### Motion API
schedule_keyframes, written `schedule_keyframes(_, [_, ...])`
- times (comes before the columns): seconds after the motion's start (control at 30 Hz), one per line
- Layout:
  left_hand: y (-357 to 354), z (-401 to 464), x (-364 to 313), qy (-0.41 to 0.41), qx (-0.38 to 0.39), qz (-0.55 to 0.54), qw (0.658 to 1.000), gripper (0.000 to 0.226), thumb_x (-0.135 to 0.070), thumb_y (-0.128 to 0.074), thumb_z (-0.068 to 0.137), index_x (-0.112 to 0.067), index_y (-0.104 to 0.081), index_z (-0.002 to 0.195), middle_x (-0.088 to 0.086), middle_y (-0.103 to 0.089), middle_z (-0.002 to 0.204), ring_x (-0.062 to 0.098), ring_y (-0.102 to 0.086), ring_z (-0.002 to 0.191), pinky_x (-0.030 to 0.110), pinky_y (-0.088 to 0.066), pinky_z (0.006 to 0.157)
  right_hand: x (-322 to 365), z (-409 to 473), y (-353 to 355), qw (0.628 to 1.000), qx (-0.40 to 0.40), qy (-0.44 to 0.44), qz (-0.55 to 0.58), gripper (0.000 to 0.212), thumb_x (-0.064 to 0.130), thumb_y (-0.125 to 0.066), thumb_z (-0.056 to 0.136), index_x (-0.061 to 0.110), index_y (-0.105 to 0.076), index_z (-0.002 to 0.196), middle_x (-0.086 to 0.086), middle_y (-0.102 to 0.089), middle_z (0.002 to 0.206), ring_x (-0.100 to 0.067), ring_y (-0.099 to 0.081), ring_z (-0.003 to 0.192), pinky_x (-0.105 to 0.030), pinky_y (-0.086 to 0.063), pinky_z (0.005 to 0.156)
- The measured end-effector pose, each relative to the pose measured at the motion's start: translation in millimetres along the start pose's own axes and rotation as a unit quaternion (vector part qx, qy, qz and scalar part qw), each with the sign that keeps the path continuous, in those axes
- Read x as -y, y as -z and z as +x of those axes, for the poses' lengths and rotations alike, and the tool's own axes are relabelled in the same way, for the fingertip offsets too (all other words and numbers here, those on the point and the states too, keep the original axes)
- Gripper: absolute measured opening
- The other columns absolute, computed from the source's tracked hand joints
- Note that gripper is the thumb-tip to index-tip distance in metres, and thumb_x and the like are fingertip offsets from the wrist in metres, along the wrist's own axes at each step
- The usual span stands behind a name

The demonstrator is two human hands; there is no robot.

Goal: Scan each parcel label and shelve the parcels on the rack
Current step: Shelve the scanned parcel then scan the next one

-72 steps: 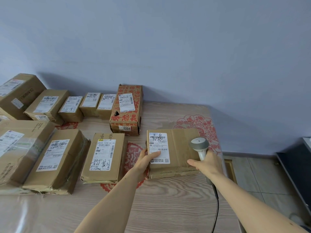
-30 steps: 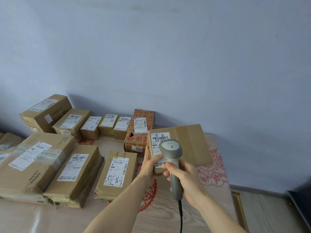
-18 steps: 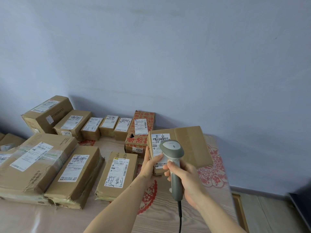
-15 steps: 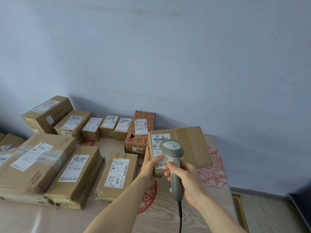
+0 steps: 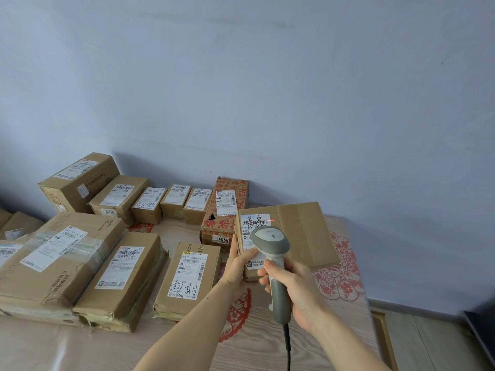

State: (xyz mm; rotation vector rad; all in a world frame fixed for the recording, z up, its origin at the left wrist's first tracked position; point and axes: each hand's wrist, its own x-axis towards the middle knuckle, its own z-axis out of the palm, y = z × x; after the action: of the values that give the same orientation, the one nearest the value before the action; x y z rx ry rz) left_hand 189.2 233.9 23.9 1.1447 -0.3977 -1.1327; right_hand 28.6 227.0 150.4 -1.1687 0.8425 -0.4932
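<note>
A flat brown parcel (image 5: 302,234) is tilted up off the wooden table (image 5: 257,341), its white label (image 5: 254,223) facing me. My left hand (image 5: 239,263) grips its lower left corner, thumb across the label. My right hand (image 5: 292,293) grips the handle of a grey corded barcode scanner (image 5: 273,255) held in front of the label. A thin red scan line lies across the barcode at the label's top. The scanner head hides the label's middle.
Several labelled cardboard parcels (image 5: 184,279) cover the table's left and back, among them a red-printed box (image 5: 227,207) just behind the held parcel. A blue wall stands behind. Wooden floor (image 5: 428,341) and a dark object (image 5: 482,330) lie to the right.
Since 2.4 s ago the parcel was lifted from flat on the table and tilted up, and the scanner rose in front of its label. A red scan line now shows on the barcode.
</note>
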Motion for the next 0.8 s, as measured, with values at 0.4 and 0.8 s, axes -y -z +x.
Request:
schedule_keyframes(0.4, [5,-8,-11,0.012,-0.017,-0.009,1.0,0.066,-0.032,-0.077,0.077,-0.052,-0.051,0.135,0.01,-0.073,0.119,0.032,-0.07,0.097,0.045,-0.056,0.07,4,-2,-3,1.0,0.026,0.005,-0.002,0.017,0.015,-0.069,0.092,-0.001,-0.071,0.098,-0.009,-0.071,0.079,-0.01,-0.065,0.063,-0.026,-0.052,0.061])
schedule_keyframes(0.8, [29,-61,-60,-0.06,-0.099,-0.016,0.993,0.068,-0.036,-0.08,0.076,-0.046,-0.049,0.136,0.005,-0.071,0.126,0.037,-0.07,0.112,0.072,-0.053,0.086,22,11,-11,0.995,0.049,0.065,-0.064,0.026,0.027,-0.076,0.088,0.005,-0.068,0.101,-0.009,-0.06,0.065,-0.015,-0.056,0.057,-0.032,-0.049,0.064])
